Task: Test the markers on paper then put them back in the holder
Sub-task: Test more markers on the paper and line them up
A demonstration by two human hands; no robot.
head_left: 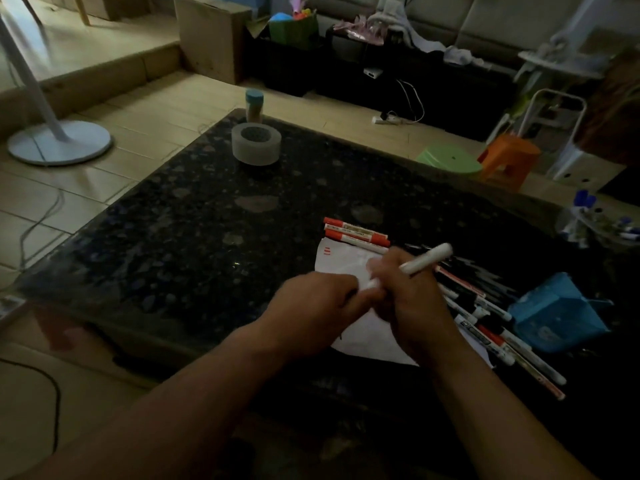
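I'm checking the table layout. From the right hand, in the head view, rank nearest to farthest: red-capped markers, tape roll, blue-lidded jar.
1. Red-capped markers, just beyond the right hand.
2. Tape roll, far left of the table.
3. Blue-lidded jar, far edge, behind the roll.

Lighting dim. Floor of beige tiles, with a raised step far left. Dark speckled stone table in the foreground. White pedestal base at left; cardboard box and grey sofa beyond; green stool and orange stool at right.
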